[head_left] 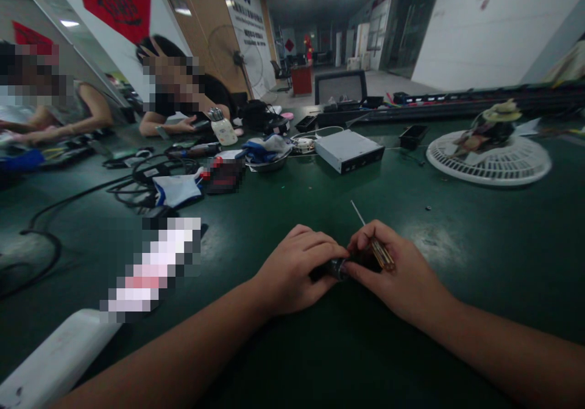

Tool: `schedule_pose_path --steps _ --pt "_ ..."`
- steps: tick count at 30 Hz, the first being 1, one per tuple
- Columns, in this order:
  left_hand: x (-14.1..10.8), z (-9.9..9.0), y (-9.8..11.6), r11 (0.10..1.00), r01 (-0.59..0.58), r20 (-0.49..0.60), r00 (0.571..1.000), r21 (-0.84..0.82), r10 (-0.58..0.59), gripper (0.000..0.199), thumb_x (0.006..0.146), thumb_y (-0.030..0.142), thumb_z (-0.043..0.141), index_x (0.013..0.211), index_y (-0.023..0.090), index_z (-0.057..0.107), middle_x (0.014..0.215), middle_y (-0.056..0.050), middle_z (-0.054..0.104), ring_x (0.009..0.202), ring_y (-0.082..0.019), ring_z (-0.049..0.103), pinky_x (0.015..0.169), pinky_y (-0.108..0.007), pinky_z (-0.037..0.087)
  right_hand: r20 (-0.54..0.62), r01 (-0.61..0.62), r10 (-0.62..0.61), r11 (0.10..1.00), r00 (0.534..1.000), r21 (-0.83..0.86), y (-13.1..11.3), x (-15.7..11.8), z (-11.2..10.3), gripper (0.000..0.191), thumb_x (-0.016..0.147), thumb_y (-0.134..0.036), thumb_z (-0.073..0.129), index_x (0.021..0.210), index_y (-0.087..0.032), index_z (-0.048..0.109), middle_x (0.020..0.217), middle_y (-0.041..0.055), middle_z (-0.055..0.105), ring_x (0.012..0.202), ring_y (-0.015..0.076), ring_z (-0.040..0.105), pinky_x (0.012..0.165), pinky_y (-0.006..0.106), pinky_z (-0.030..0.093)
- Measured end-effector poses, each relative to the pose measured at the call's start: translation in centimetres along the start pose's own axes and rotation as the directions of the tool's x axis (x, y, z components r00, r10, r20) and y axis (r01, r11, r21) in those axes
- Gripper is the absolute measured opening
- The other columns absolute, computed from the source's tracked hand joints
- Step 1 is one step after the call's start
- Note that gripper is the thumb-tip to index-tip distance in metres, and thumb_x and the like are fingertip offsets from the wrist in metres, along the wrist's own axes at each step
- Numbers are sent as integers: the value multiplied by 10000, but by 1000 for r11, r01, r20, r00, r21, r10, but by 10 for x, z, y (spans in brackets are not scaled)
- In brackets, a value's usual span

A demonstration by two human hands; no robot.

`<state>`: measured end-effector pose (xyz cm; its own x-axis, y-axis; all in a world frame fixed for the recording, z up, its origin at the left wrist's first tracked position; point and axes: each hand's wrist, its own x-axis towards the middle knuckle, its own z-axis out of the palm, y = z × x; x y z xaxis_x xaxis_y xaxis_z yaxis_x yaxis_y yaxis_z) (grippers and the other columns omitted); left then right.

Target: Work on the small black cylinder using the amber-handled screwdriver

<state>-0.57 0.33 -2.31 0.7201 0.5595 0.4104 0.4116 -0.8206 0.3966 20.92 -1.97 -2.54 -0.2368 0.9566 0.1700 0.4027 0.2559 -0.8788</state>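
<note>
Near the front middle of the green table, my left hand (301, 269) is closed around a small dark part with a rounded end (337, 269); its kind I cannot make out, as my fingers cover most of it. The fingertips of my right hand (397, 269) press against the same part from the right. Tucked in my right hand is a screwdriver (382, 255) with an amber handle, its thin shaft pointing up and away to the left. A tiny dark piece (428, 208) lies on the table beyond my right hand.
A grey disc drive (350, 150) lies beyond my hands. Farther right is a white fan grille (489, 159) with parts on it. Cables, cloth and a metal bowl (269, 162) crowd the left. A white object (59, 360) lies near-left. Two people sit across the table.
</note>
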Motion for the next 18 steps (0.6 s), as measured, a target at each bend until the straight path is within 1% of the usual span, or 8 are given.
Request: schedule_pose_path --steps 2,5,7,10,13,15,16,18 --pt "0 0 1 999 36 -18 999 -4 -36 298 865 177 672 1144 230 582 1097 -25 704 1036 -186 645 922 -379 418 3 9 -9 1000 1000 -5 -2 0 0 216 824 -239 737 923 -235 545 919 3 672 820 189 645 726 339 509" --pt "1 1 2 992 125 -60 990 14 -124 273 851 188 676 1104 228 582 1058 -10 700 981 -181 640 910 -389 423 -20 39 -39 999 999 23 -3 0 0 115 919 -275 655 1008 -233 594 950 14 685 849 181 656 760 331 510" --pt "1 1 3 978 205 -107 974 33 -201 264 819 171 682 1058 225 585 1010 -3 691 931 -181 629 888 -392 433 -62 57 -51 994 997 89 -3 -1 -1 134 977 -322 591 1077 -237 617 983 27 701 869 180 666 762 325 509" --pt "1 1 2 931 362 -190 918 46 -348 296 742 121 680 1003 218 579 952 -12 667 881 -194 605 820 -384 458 -121 129 -106 973 987 193 -1 -5 -3 259 1031 -398 496 1164 -251 663 982 40 728 870 185 669 734 323 497" --pt "-1 2 -1 869 494 -235 846 6 -479 306 719 112 661 986 219 557 932 -23 646 853 -202 591 734 -361 471 -175 271 -236 938 956 215 0 -9 -6 418 1065 -444 379 1091 -245 745 881 51 722 815 191 648 710 340 466" --pt "-1 3 -3 851 525 -234 824 -26 -515 285 732 126 650 978 222 543 928 -24 638 838 -200 588 704 -354 473 -185 347 -307 906 933 243 0 -9 -7 493 1070 -459 339 1018 -235 775 798 53 698 769 196 630 686 352 447" --pt "-2 3 -3 852 523 -230 825 -35 -516 276 735 131 647 972 223 538 927 -23 636 836 -199 587 704 -354 474 -172 369 -333 891 927 264 -1 -9 -7 501 1070 -457 337 999 -233 780 765 51 686 750 197 624 674 355 441" --pt "-1 3 -2 870 491 -219 845 -39 -487 270 730 126 642 958 222 534 926 -20 637 844 -200 586 717 -358 476 -112 390 -374 872 921 296 -1 -8 -8 478 1068 -433 353 990 -236 780 737 45 675 737 199 621 674 363 442"
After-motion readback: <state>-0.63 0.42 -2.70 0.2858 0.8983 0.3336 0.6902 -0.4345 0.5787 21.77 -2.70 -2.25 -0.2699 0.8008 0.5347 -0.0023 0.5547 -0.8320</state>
